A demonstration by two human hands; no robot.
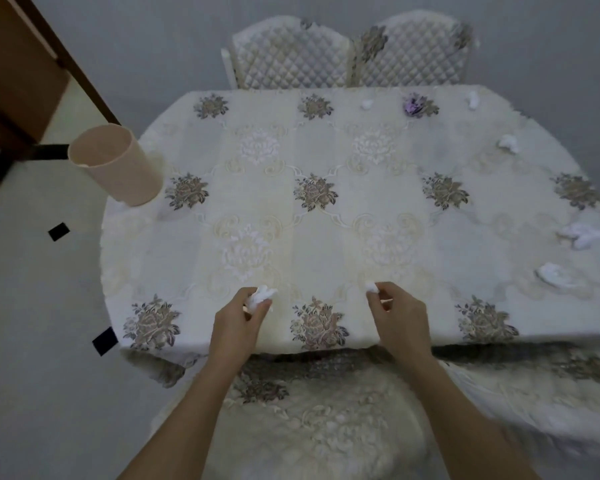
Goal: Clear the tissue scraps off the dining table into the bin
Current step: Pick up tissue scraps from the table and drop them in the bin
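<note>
The dining table (361, 244) wears a cream cloth with grey flower patches. My left hand (238, 320) is closed around a crumpled white tissue scrap (262, 295) near the front edge. My right hand (397, 311) pinches a small white tissue scrap (372, 286) between thumb and fingers. Several more white scraps lie along the right side, such as one scrap (553, 273), another scrap (582, 235) and a third scrap (508, 143). A purple scrap (413, 105) lies at the far edge. The beige bin (116, 166) stands on the table's left edge.
Two quilted white chairs (291, 60) stand behind the far edge. A fluffy white seat (302, 441) is below me at the front. A brown wooden door frame (25, 64) is at the upper left, over a pale floor with black tape marks (59, 232).
</note>
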